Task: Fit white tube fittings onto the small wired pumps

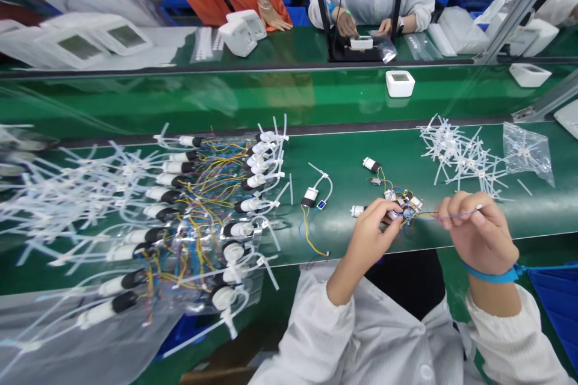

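Blue wire (451,215) taut; right hand (483,234) pinching

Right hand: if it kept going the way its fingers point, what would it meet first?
Probably the tangle of small wired parts that the left hand pinches; the right hand points leftward along the blue wire it grips. Depth is unclear.

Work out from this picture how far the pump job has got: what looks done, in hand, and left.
Done, it seems: rows of wired pumps with tubes lie at the left. In hand: the left hand pinches a wire bundle while the right hand holds a blue wire leading from it. Left, probably: one loose pump and the pile of white connectors.
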{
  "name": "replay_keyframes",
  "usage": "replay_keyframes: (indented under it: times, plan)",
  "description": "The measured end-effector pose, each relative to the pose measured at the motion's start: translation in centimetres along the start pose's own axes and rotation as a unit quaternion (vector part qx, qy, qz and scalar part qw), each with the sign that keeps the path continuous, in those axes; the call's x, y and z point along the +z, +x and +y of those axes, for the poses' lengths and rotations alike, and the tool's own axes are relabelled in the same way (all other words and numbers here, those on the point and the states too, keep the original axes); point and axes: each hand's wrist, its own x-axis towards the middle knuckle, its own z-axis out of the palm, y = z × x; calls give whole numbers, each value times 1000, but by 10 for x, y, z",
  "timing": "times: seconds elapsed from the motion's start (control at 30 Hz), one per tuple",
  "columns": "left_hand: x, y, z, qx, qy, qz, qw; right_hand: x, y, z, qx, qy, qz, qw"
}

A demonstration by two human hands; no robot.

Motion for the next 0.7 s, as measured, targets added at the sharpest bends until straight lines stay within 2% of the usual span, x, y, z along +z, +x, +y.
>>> replay_keyframes:
  times: [0.2,0.37,0.7]
  plan:
    - [-8,-6,10,-1,-30,0,1000,-6,-5,-3,-6,-14,-19,1000]
    - [-9,-13,13,-33,-133,-16,990,-14,-15,-8,-20,-33,-59,998]
    - [-8,-21,4,-16,-183,-17,983,-31,-36,-13,-13,-167,-187,968]
